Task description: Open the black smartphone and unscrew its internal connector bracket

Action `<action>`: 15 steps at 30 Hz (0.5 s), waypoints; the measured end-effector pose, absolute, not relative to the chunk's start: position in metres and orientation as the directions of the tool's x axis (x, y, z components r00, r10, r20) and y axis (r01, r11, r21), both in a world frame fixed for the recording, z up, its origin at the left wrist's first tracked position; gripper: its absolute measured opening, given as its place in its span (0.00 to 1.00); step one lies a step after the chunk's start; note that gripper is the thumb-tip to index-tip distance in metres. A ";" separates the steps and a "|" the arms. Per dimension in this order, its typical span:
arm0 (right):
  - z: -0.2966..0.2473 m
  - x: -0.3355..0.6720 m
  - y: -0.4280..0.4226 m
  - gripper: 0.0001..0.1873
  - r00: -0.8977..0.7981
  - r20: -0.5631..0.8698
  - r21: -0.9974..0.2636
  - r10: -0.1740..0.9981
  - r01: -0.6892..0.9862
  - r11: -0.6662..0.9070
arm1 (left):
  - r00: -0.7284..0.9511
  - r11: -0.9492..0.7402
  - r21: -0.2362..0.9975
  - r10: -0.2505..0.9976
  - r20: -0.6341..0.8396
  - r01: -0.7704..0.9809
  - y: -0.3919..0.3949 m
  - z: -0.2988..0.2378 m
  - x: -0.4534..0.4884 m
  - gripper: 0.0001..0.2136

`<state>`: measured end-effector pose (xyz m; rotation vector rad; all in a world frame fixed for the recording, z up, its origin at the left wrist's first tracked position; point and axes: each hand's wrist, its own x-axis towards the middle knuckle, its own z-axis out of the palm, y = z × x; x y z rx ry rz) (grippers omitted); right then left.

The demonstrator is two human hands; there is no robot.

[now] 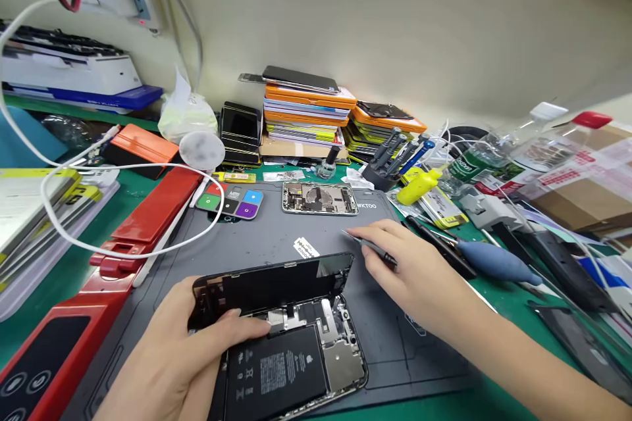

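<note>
**opened phone on grey repair mat, both hands at work**

item 1: opened black smartphone with exposed battery, lying at the near edge of the grey rubber work mat. its black display panel is lifted and tilted up along the far side.

item 2: left hand, curled around the phone's left edge, thumb pressed onto the inner frame beneath the raised panel.

item 3: right hand, resting on the mat just right of the phone, fingers closed round slim metal tweezers pointing left.

item 4: second opened phone chassis at the mat's far edge; blue-bulbed dust blower beside the right hand; red hinged clamp tool along the left.
</note>
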<state>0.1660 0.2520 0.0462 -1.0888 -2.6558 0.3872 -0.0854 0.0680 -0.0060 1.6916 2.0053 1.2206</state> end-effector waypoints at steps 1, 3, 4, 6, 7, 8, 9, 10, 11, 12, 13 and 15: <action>0.045 0.164 0.254 0.20 -0.703 0.116 -0.329 0.702 0.639 0.695 | -0.317 -0.012 0.754 0.903 0.290 0.656 0.069 -0.003 -0.085 0.14; 0.042 0.160 0.257 0.21 -0.723 0.099 -0.320 0.684 0.627 0.710 | -0.355 0.015 0.819 0.906 0.232 0.574 0.071 0.001 -0.085 0.13; 0.040 0.159 0.258 0.22 -0.731 0.092 -0.313 0.676 0.624 0.716 | -0.368 0.023 0.842 0.906 0.211 0.539 0.072 0.003 -0.085 0.14; 0.038 0.155 0.259 0.23 -0.744 0.079 -0.294 0.663 0.618 0.729 | -0.359 0.018 0.871 0.915 0.184 0.491 0.073 0.007 -0.086 0.17; 0.037 0.154 0.258 0.23 -0.749 0.073 -0.280 0.659 0.619 0.734 | -0.332 0.006 0.882 0.927 0.172 0.471 0.073 0.008 -0.086 0.18; 0.037 0.153 0.258 0.24 -0.751 0.068 -0.263 0.657 0.621 0.738 | -0.296 -0.011 0.893 0.942 0.160 0.449 0.073 0.008 -0.087 0.18; 0.037 0.152 0.258 0.24 -0.752 0.065 -0.243 0.656 0.626 0.741 | -0.256 -0.030 0.902 0.954 0.154 0.431 0.073 0.009 -0.088 0.17; 0.037 0.151 0.258 0.25 -0.753 0.062 -0.221 0.656 0.630 0.744 | -0.220 -0.048 0.905 0.963 0.154 0.423 0.073 0.009 -0.090 0.16; 0.037 0.151 0.258 0.25 -0.752 0.063 -0.198 0.656 0.634 0.747 | -0.197 -0.064 0.902 0.967 0.161 0.427 0.073 0.008 -0.092 0.14; 0.037 0.152 0.259 0.25 -0.754 0.067 -0.177 0.654 0.636 0.751 | -0.188 -0.075 0.897 0.967 0.172 0.436 0.074 0.007 -0.093 0.13; 0.037 0.153 0.259 0.25 -0.758 0.074 -0.160 0.648 0.632 0.758 | -0.192 -0.079 0.891 0.964 0.182 0.447 0.074 0.006 -0.094 0.14; 0.037 0.155 0.261 0.25 -0.777 0.114 -0.146 0.619 0.603 0.784 | -0.208 -0.077 0.875 0.958 0.198 0.478 0.074 0.005 -0.092 0.15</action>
